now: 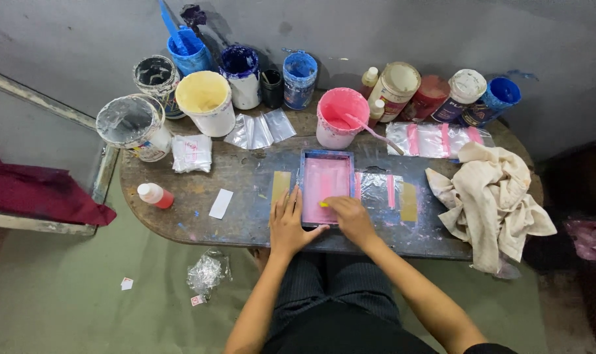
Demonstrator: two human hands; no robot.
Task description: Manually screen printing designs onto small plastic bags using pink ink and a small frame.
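Note:
A small blue-framed printing screen (326,157) covered in pink ink lies flat in the middle of a stained wooden table (199,226). My left hand (289,224) rests flat on the table against the screen's left and near edge, fingers spread. My right hand (351,216) is closed on a small yellow squeegee (324,204) pressed onto the near end of the screen. A clear plastic bag with a pink stripe (380,190) lies just right of the screen.
Several paint tubs and bottles line the table's back, among them a pink tub with a stick (340,118). A cream rag (491,196) lies at the right, a red-and-white bottle (155,195) and white bag stack (191,153) at the left.

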